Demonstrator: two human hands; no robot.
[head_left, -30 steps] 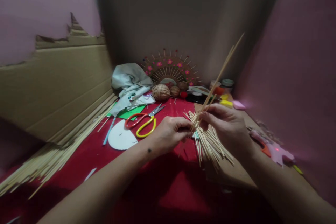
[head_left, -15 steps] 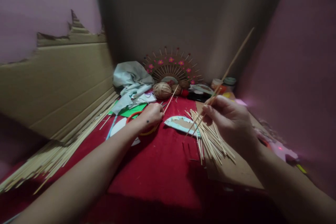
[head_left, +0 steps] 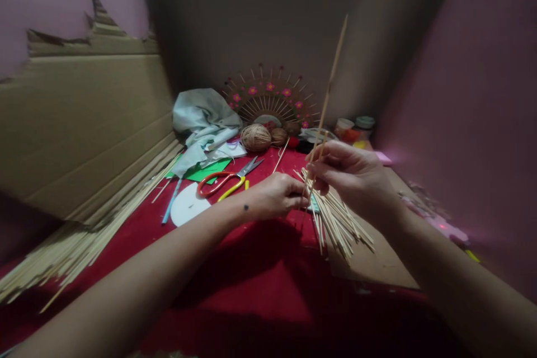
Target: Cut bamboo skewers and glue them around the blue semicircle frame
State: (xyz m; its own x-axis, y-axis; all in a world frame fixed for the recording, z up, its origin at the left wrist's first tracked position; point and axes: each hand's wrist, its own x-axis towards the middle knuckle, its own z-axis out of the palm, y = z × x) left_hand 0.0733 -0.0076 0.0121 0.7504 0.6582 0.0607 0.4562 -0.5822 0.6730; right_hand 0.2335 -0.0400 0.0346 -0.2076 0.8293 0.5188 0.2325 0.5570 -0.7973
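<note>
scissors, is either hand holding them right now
No: the scissors lie on the red cloth, while the right hand holds thin sticks and the left hand is at their lower ends.

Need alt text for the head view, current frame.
A person's right hand holds thin sticks nearly upright over a red cloth, the left hand at their lower ends. A loose pile of sticks lies close by, scissors lie farther left, and a flower-decorated fan stands at the back.

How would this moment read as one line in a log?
right hand: holds sticks | left hand: at their lower ends | pile: partly on cardboard | scissors: left of both hands
</note>
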